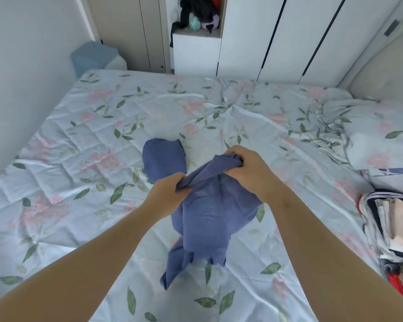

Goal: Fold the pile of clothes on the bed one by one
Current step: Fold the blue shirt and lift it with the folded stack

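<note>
Room: bed (107, 126) filling most of the view, plain wall close along its left side, white wardrobe doors (277, 36) with dark vertical gaps behind it. Open niche (197, 22) between the doors, holding dark and lilac items too blurred to identify. Pale blue bin (92, 56) on the floor at the bed's far left corner.

Bedding: thin quilted sheet (56, 159), pale blue-white, printed with pink flowers and green leaves. Creased in squares on the left, rumpled toward the right. Pillow (379, 135) in matching print at the right edge. Stack of clothes (393, 226), pale with dark trim, at the near right edge.

Task item: blue garment (207, 205) of soft, matte, limp cloth. Held up over the middle of the bed, upper edge bunched, body hanging in loose folds, lowest corner trailing down to the sheet. Long axis running near to far, gathered end away from the person, tail toward the near edge. Rounded blue portion (164, 156) lying flat on the sheet just beyond the left hand — part of the held garment or a separate piece, cannot tell.

Hands: left hand (170, 191) pinching a bunch of the upper edge between thumb and curled fingers. Right hand (247, 168) clenched around a gathered wad of the same edge, higher and farther away. Near each other, not touching — a ridge of cloth spanning between them.
</note>
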`<state>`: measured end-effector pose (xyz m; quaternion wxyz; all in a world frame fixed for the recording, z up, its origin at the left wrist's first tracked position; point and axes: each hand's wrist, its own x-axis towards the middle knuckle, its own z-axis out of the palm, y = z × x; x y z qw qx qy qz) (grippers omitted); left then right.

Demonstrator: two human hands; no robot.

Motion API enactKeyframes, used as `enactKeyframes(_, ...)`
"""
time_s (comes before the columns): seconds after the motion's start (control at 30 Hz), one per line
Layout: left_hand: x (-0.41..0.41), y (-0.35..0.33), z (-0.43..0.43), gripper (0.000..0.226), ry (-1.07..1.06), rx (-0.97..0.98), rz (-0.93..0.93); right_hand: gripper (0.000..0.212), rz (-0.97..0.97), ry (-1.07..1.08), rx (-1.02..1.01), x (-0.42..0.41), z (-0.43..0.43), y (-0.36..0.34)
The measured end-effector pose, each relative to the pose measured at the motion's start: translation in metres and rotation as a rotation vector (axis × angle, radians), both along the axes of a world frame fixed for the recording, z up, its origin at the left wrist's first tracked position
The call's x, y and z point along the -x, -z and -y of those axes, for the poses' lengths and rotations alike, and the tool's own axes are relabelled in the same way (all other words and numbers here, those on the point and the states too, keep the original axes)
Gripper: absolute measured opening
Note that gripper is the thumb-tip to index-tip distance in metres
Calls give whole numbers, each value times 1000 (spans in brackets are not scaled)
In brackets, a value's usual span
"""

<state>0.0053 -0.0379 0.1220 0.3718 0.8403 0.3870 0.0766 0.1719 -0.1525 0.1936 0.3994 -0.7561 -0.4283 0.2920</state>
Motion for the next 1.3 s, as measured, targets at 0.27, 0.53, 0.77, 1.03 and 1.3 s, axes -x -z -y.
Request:
enactKeyframes(0.27,14,-72,10,16,-101,-18,438,14,0,99,-307,9,2,-61)
enactKeyframes(0.53,28,-78,26,83,81,-501,68,9,25,125,-325,11,3,-84)
enactKeyframes(0.77,38,-53,-11,22,123,-374,-245,10,59,240,-275,-7,0,-68)
enactKeyframes(1.03,14,-87,-67,19,-256,-312,88,13,143,361,-353,-30,-20,-66)
enactKeyframes(1.3,16,-138,-67,26,-187,-556,337,35,16,366,-623,-23,-1,-87)
